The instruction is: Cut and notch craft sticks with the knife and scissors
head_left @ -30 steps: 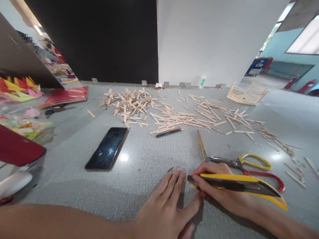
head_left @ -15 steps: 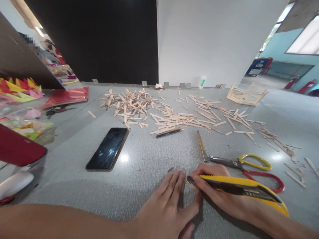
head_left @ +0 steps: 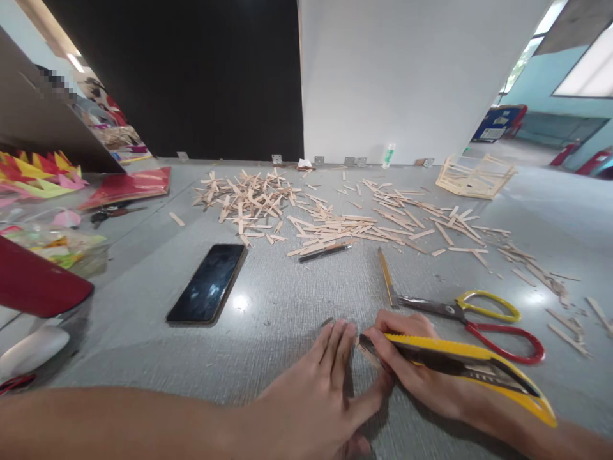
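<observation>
My right hand (head_left: 407,351) is closed around a yellow and black utility knife (head_left: 479,364), its tip pointing left and down at a small wooden stick (head_left: 368,352) on the table. My left hand (head_left: 330,383) lies with fingers stretched forward on the tabletop. Its index finger and thumb hold the small stick from both sides, partly hiding it. Just beyond my right hand are scissors (head_left: 454,311) with one yellow and one red handle, their blades partly open. A yellow pencil (head_left: 385,278) lies by the blade tips. A dark sliver (head_left: 327,321) rests near my left fingertips.
Loose wooden sticks (head_left: 335,230) spread across the table's far half, a dark pen (head_left: 325,253) before them. A phone (head_left: 208,284) lies left of centre. A stick frame (head_left: 476,176) and glue tube (head_left: 388,156) stand at the back, before upright panels (head_left: 412,76). A red object (head_left: 43,278) is at left.
The knife's handle end has dipped slightly while its tip stays at the stick. My left hand keeps nearly the same place. The view has shifted a little.
</observation>
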Tool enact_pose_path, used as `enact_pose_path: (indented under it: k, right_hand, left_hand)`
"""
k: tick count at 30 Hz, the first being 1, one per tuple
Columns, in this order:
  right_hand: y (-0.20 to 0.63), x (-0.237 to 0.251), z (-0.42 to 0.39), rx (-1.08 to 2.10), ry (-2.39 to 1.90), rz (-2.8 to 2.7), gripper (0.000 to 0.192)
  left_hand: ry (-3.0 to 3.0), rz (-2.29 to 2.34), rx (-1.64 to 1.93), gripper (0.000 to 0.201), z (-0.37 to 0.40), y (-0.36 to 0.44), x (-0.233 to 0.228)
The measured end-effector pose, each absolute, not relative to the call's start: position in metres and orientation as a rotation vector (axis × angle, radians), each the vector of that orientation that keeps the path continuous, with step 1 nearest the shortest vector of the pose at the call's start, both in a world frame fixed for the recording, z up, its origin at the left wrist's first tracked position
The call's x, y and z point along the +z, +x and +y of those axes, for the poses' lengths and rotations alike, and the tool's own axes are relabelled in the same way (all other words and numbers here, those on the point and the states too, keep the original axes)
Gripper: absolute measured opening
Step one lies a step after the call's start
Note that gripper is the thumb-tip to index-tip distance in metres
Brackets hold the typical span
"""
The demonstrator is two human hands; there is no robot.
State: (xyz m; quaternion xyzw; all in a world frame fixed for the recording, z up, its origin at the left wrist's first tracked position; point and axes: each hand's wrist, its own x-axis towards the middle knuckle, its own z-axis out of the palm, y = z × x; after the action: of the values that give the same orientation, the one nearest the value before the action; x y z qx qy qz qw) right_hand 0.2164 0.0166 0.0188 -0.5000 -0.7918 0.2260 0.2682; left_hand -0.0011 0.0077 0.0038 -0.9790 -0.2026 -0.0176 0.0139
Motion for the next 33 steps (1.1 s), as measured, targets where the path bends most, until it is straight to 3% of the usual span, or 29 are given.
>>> enact_pose_path:
  k: [23, 33]
  right_hand:
    - [0.222, 0.009, 0.014, 0.572, -1.293, -2.21, 0.042]
    - [0.225, 0.008, 0.015, 0.544, -1.248, -2.242, 0.04]
  left_hand:
    - [-2.943, -0.596, 0.012, 0.061, 0.007, -0.003, 0.01]
    - [-2.936, -0.591, 0.043, 0.06, 0.006, -0.002, 0.012]
